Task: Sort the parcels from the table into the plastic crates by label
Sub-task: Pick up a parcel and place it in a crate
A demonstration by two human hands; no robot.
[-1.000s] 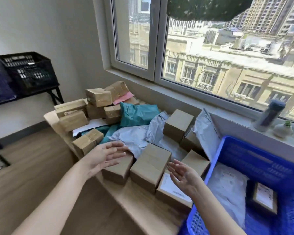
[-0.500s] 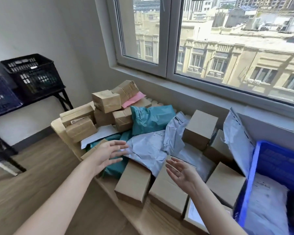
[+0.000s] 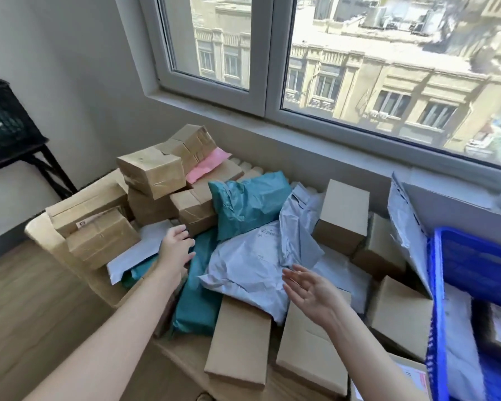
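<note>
Left hand point(image 3: 176, 248) and right hand point(image 3: 313, 289), released and empty, have the grey bag point(image 3: 243, 264) between their fingers, seemingly to lift it.

The left hand point(image 3: 175, 247) is now carried forward from the near edge of the pile, and its fingers are set down between the white envelope point(image 3: 139, 250) and the lower teal mailer point(image 3: 197, 302). The right hand point(image 3: 315, 293) is brought from the plain boxes over the grey mailer point(image 3: 252, 264). Less of the blue crate point(image 3: 436, 285) is seen.
</note>
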